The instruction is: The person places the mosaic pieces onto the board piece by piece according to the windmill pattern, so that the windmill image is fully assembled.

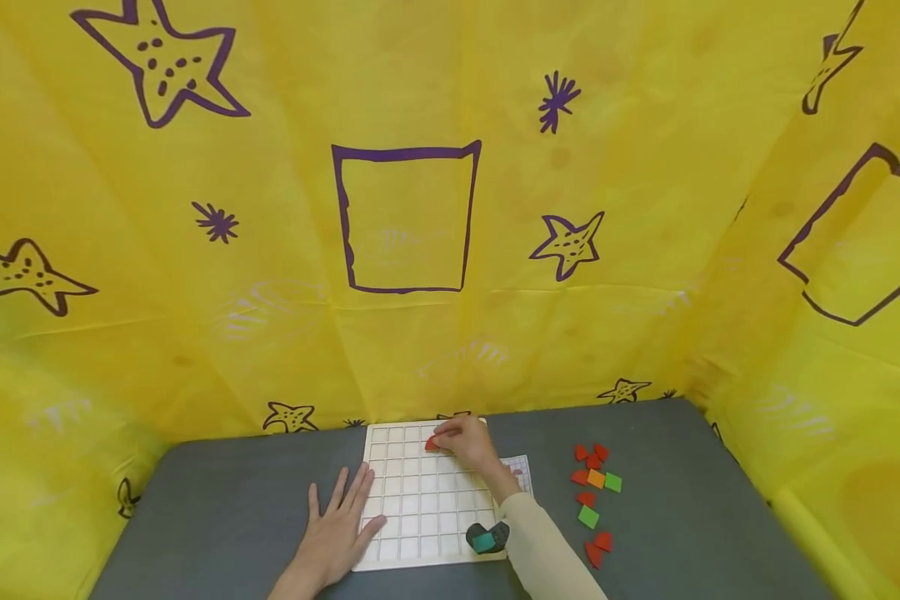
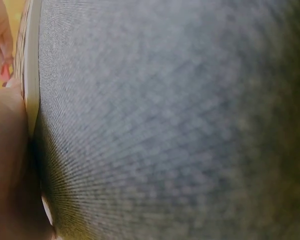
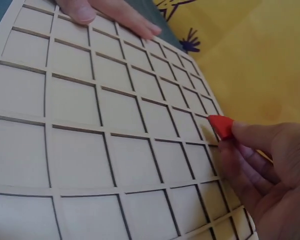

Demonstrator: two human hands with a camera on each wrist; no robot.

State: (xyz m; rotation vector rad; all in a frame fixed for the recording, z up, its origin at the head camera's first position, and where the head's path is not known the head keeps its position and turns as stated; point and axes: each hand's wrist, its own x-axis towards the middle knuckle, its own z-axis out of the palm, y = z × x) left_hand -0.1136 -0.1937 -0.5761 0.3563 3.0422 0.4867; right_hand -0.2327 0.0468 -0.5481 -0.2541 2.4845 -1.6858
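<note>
A pale wooden grid board (image 1: 410, 504) with square recesses lies on the dark table. My right hand (image 1: 467, 442) pinches a red quarter-round piece (image 3: 221, 126) between thumb and fingers, over the board's far edge. In the right wrist view the piece's tip is at a cell near that edge; whether it touches the board I cannot tell. My left hand (image 1: 335, 527) lies with fingers spread at the board's left edge, fingertips and thumb on its rim. The left wrist view shows mostly grey cloth, with part of the left hand (image 2: 7, 150) and the board's side (image 2: 33, 65).
Right of the board lie several red pieces (image 1: 585, 499), an orange square (image 1: 596, 478) and green squares (image 1: 588, 517). A printed grid sheet (image 1: 522, 472) is partly under the right arm. A black object with a teal patch (image 1: 483, 543) sits at the board's near right corner. Yellow curtain (image 1: 405, 350) hangs behind.
</note>
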